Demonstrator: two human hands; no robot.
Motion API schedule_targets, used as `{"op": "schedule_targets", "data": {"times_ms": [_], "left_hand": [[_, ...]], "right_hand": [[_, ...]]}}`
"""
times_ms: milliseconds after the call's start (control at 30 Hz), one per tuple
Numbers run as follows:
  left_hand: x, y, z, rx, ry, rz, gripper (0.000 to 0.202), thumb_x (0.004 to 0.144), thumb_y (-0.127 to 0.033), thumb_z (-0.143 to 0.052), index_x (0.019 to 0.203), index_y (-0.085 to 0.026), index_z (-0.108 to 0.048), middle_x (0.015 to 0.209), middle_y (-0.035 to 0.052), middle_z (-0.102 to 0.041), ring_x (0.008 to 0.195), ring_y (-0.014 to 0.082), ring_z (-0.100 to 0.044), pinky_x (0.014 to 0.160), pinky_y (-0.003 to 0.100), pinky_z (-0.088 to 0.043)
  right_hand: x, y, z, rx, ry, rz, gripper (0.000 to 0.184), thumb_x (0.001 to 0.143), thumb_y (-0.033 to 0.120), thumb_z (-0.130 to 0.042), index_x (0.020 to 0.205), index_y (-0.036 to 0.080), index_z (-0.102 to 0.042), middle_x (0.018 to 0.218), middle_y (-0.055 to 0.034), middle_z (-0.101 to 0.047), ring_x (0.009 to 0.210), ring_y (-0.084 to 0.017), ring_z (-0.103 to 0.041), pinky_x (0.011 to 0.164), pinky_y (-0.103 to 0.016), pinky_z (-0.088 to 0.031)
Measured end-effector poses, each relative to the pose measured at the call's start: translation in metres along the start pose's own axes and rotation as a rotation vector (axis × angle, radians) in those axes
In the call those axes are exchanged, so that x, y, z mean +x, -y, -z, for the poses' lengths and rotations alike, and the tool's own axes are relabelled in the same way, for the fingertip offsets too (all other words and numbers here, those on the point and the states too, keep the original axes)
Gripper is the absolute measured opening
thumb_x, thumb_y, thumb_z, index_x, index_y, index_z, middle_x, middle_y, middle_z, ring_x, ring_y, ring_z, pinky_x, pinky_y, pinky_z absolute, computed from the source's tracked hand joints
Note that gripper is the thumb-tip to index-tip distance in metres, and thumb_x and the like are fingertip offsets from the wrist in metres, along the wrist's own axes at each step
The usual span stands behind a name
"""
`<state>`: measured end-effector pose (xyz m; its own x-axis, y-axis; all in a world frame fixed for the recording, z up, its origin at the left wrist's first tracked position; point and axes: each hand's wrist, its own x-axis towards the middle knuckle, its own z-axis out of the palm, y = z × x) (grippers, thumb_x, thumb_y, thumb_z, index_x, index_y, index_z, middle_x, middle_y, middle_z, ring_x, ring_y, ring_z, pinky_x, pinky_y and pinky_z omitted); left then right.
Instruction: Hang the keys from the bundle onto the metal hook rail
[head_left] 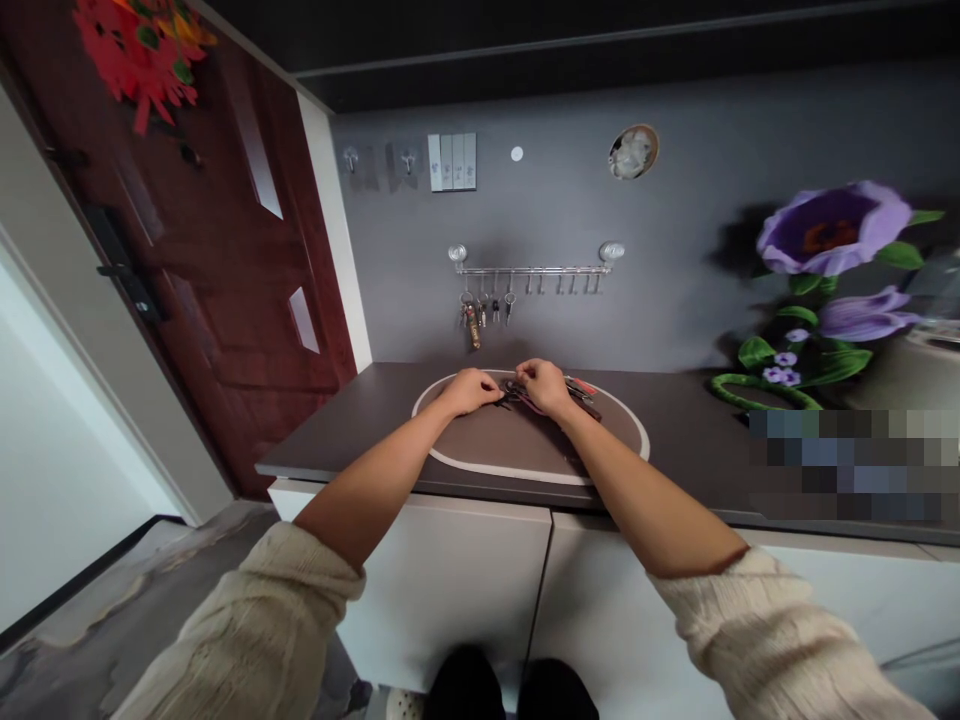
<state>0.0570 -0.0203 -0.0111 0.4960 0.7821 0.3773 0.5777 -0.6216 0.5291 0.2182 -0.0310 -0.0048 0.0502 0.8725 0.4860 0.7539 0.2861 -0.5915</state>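
Note:
On the oval brown mat [495,445] with a pale rim, a small bunch of dark keys [513,392] lies between my two hands. My left hand [474,390] pinches the bunch from the left, thumb and fingers pressed together. From the other side, my right hand [544,386] has its fingertips closed at the ring end; what exactly sits between them is too small to make out clearly. A reddish cord or strap [528,400] runs from the keys under my right hand. Just beyond that hand lie several slim items, one with a red part [582,386], partly hidden.
A clear hook rail [536,270] on the grey wall carries several keys and a brown key fob [472,327] at its left end; hooks to the right hang bare. Purple flowers [825,235] stand at the right. A dark red door [202,250] is at left. White cupboards [450,570] are below.

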Motion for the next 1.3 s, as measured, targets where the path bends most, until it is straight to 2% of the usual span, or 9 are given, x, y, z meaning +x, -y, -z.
{"op": "schedule_targets", "data": {"times_ms": [233, 400, 600, 833, 1067, 1300], "left_hand": [[0.004, 0.007, -0.002, -0.025, -0.037, 0.038, 0.021, 0.066, -0.028, -0.052, 0.071, -0.014, -0.067, 0.071, 0.0037, -0.065, 0.065, 0.0123, -0.054, 0.060, 0.022, -0.037], [0.005, 0.009, -0.002, -0.177, -0.112, 0.075, 0.021, 0.069, -0.027, -0.050, 0.072, -0.011, -0.064, 0.067, 0.0036, -0.062, 0.060, 0.0103, -0.050, 0.060, 0.023, -0.037], [0.006, 0.006, -0.003, -0.485, -0.175, 0.139, 0.019, 0.068, -0.027, -0.054, 0.074, -0.011, -0.061, 0.062, 0.0011, -0.057, 0.054, 0.0071, -0.046, 0.055, 0.022, -0.036], [0.009, 0.002, -0.004, -0.792, -0.247, 0.192, 0.020, 0.060, -0.027, -0.063, 0.072, -0.011, -0.060, 0.065, 0.0013, -0.057, 0.056, 0.0065, -0.048, 0.056, 0.022, -0.040], [0.007, -0.002, -0.003, -0.934, -0.260, 0.233, 0.027, 0.055, -0.029, -0.068, 0.073, -0.011, -0.060, 0.067, 0.0015, -0.058, 0.056, 0.0062, -0.050, 0.056, 0.022, -0.041], [0.008, -0.003, -0.004, -0.936, -0.228, 0.193, 0.030, 0.055, -0.032, -0.067, 0.076, -0.012, -0.061, 0.071, 0.0025, -0.059, 0.060, 0.0069, -0.052, 0.058, 0.022, -0.042]], "right_hand": [[0.001, 0.000, 0.000, -0.018, 0.016, 0.003, 0.014, 0.069, 0.015, -0.048, 0.074, 0.014, -0.061, 0.073, -0.0047, -0.062, 0.066, -0.012, -0.053, 0.066, -0.022, -0.037], [0.002, 0.000, -0.002, 0.052, 0.036, 0.001, 0.012, 0.068, 0.017, -0.051, 0.074, 0.014, -0.060, 0.070, -0.0036, -0.061, 0.061, -0.010, -0.051, 0.064, -0.022, -0.036], [0.001, 0.000, -0.005, 0.331, 0.172, 0.019, 0.014, 0.066, 0.026, -0.053, 0.072, 0.014, -0.059, 0.064, -0.0006, -0.058, 0.053, -0.008, -0.045, 0.056, -0.021, -0.035], [-0.005, 0.009, -0.002, 0.625, 0.292, -0.013, 0.021, 0.062, 0.032, -0.056, 0.068, 0.012, -0.057, 0.056, 0.0017, -0.051, 0.049, -0.006, -0.039, 0.052, -0.021, -0.032], [-0.005, 0.010, -0.002, 0.746, 0.291, -0.075, 0.021, 0.058, 0.032, -0.059, 0.066, 0.013, -0.055, 0.055, 0.0018, -0.050, 0.048, -0.006, -0.039, 0.051, -0.021, -0.031], [-0.004, 0.007, -0.002, 0.754, 0.256, -0.046, 0.021, 0.059, 0.032, -0.058, 0.066, 0.013, -0.053, 0.055, 0.0024, -0.050, 0.049, -0.006, -0.040, 0.052, -0.021, -0.032]]}}
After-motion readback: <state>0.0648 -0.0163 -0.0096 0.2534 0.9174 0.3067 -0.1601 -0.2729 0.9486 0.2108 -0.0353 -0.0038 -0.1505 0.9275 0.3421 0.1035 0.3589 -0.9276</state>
